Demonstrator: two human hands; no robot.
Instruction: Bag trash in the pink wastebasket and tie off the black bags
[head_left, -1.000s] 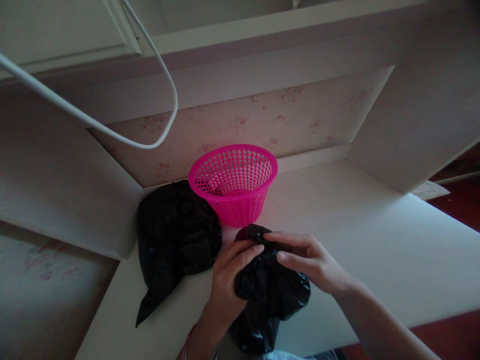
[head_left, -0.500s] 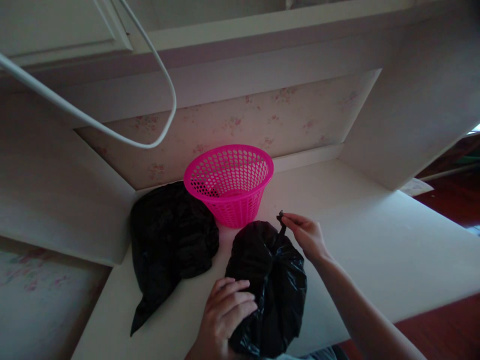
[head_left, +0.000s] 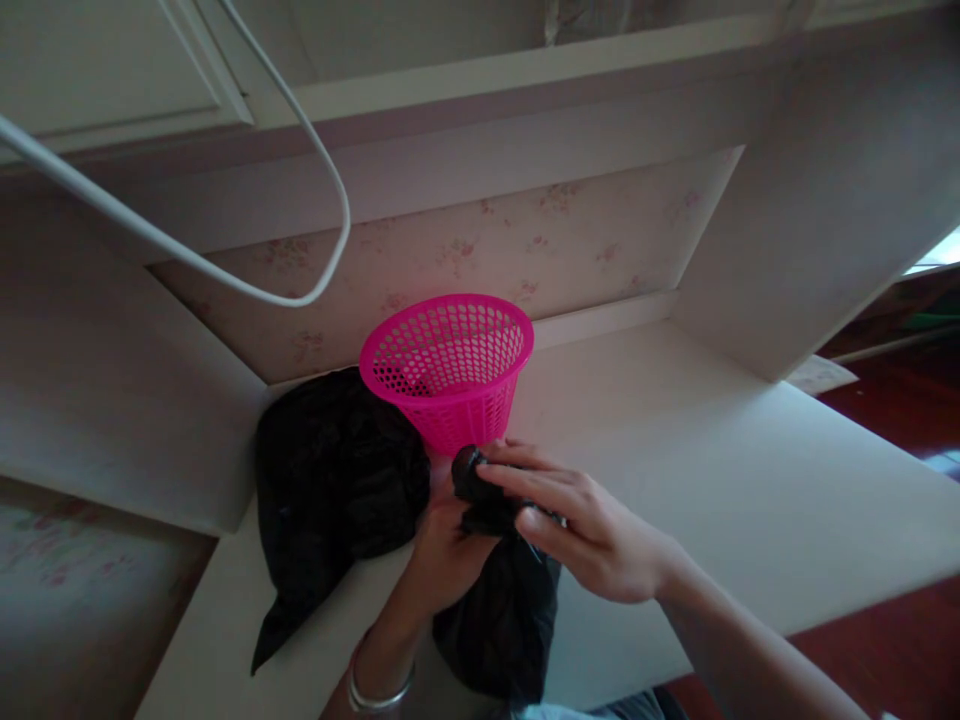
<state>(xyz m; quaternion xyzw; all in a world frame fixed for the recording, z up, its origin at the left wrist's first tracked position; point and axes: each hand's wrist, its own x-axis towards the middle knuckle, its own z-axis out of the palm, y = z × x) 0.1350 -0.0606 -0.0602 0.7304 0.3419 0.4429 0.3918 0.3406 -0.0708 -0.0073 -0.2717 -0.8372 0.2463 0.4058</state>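
- Two hands, left hand and right hand, are gripping the black bag's gathered neck, fingers closed.
- Pink basket is sitting at 12 o'clock; second bag at 10 o'clock on the surface.

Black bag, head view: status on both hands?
Left hand and right hand both gripping the top of the black bag at the desk edge. Pink basket just behind, second bag to the left.
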